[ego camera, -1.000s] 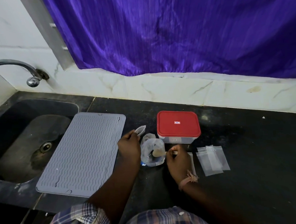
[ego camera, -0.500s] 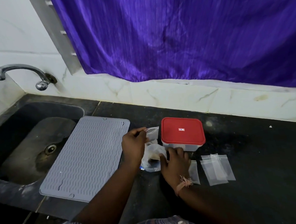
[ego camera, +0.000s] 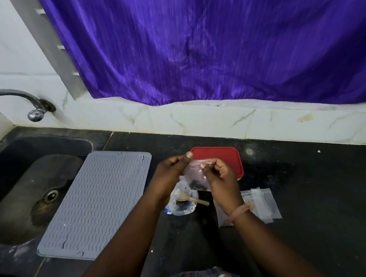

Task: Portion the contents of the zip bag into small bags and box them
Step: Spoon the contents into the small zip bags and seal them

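Note:
A small clear bag (ego camera: 195, 174) with dark contents at its bottom hangs between both hands above the counter. My left hand (ego camera: 171, 174) pinches its top left corner and my right hand (ego camera: 219, 175) pinches its top right edge. Below them the larger zip bag (ego camera: 182, 204) lies open on the black counter with dark contents and a wooden spoon (ego camera: 190, 199) resting in it. Behind the hands stands the box with the red lid (ego camera: 223, 156), its lid on. Several empty small bags (ego camera: 263, 203) lie flat to the right.
A grey ribbed mat (ego camera: 98, 202) lies left of the bags, partly over the dark sink (ego camera: 21, 189). A tap (ego camera: 25, 104) juts from the wall at the left. A purple curtain (ego camera: 215, 45) hangs behind the counter.
My right hand let go of the spoon, which now lies in the zip bag, and rose to the small bag. Both hands lifted the small bag in front of the red lid.

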The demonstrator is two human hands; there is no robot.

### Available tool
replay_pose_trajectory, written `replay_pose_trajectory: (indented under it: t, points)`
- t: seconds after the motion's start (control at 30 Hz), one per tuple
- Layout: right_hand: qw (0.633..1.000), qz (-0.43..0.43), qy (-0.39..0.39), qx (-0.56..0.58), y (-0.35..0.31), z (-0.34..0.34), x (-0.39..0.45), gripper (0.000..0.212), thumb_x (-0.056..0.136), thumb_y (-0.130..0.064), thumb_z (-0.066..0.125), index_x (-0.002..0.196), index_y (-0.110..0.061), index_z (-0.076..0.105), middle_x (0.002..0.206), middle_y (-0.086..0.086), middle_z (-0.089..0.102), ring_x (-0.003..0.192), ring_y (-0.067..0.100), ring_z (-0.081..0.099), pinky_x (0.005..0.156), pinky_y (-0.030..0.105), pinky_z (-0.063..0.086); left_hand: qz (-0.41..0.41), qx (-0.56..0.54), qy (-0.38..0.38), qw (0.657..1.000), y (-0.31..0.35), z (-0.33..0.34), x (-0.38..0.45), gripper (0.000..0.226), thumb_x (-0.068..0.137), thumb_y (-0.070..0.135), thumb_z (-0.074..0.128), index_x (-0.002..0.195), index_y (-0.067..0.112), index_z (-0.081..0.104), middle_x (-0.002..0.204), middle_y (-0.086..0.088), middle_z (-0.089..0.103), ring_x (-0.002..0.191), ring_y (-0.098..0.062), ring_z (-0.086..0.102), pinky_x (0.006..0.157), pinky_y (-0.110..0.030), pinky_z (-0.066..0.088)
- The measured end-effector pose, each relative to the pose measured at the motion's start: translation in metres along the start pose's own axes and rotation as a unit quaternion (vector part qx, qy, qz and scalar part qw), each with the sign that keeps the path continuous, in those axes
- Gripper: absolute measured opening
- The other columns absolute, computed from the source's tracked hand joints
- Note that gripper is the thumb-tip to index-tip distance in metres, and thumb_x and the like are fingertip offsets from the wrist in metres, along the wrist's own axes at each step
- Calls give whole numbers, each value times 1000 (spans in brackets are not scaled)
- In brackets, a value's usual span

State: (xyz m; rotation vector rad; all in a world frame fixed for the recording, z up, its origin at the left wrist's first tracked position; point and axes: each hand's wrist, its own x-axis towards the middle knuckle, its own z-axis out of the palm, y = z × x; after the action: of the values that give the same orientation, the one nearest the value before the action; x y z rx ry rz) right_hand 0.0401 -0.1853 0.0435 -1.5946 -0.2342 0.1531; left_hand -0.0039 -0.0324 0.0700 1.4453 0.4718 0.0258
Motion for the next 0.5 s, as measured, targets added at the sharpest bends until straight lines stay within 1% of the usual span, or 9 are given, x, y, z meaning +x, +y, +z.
replay_pose_trajectory:
  t: [0.07, 0.13, 0.17, 0.23, 0.3, 0.33, 0.4, 0.47, 0.5]
  points:
    - [999, 24, 2, 35, -7, -3, -2, 10, 97, -11, 62, 94, -15, 71, 86, 0, 75, 79, 10, 68, 72, 23, 54, 14, -4, -24, 1000, -4, 7, -4, 34, 86, 42, 77, 103, 13, 79, 103, -14, 79, 103, -33, 73, 98, -52, 56]
    - [997, 48, 8, 60, -11, -7, -5, 11, 96, -10, 62, 92, -15, 71, 83, 0, 73, 77, 10, 66, 71, 24, 53, 27, -28, -25, 999, -7, 15, -8, 14, 89, 22, 77, 99, 12, 80, 99, -16, 79, 91, -27, 75, 86, -43, 61]
    - [996, 59, 10, 72, -13, -9, -6, 11, 96, -10, 62, 92, -14, 71, 82, 1, 72, 77, 11, 64, 71, 26, 53, 27, -38, -27, 999, -7, 17, -10, 11, 89, 16, 76, 98, 12, 80, 97, -17, 79, 86, -25, 75, 79, -37, 61]
    - [994, 70, 8, 83, -11, -14, -10, 10, 94, -10, 62, 93, -11, 72, 84, 8, 70, 77, 18, 60, 73, 34, 50, 18, -48, -39, 998, -5, 23, -14, 10, 88, 14, 77, 97, 11, 81, 92, -15, 79, 78, -22, 74, 68, -29, 59]
    - [994, 71, 0, 80, -11, -18, -14, 13, 92, -17, 61, 95, -9, 71, 84, 14, 65, 77, 22, 55, 71, 39, 46, 16, -52, -43, 998, -3, 29, -18, 10, 88, 14, 77, 97, 10, 81, 86, -11, 79, 71, -17, 73, 61, -25, 56]
    - [994, 70, -4, 84, -11, -19, -16, 15, 92, -19, 61, 97, -9, 72, 85, 15, 65, 77, 23, 56, 71, 40, 46, 13, -58, -43, 997, -4, 32, -20, 11, 89, 13, 76, 99, 9, 80, 86, -11, 79, 72, -18, 74, 61, -25, 56]
    - [993, 67, -7, 96, -14, -22, -21, 16, 94, -13, 59, 101, -8, 72, 86, 18, 68, 77, 24, 61, 73, 40, 51, -1, -78, -43, 996, -7, 39, -22, 16, 90, 13, 75, 103, 5, 79, 94, -18, 79, 82, -27, 77, 69, -31, 59]
    - [994, 59, -3, 95, -15, -26, -26, 18, 96, -6, 55, 102, -6, 72, 86, 16, 71, 78, 20, 65, 73, 34, 54, -9, -87, -44, 995, -11, 46, -24, 17, 91, 10, 73, 105, 2, 78, 99, -24, 77, 89, -36, 76, 75, -39, 62]
    - [995, 51, -2, 91, -15, -28, -28, 18, 97, -4, 54, 102, -5, 72, 85, 12, 72, 78, 16, 66, 72, 30, 54, -9, -85, -40, 996, -13, 49, -25, 17, 91, 8, 71, 105, 0, 77, 99, -25, 77, 88, -38, 76, 74, -40, 62]
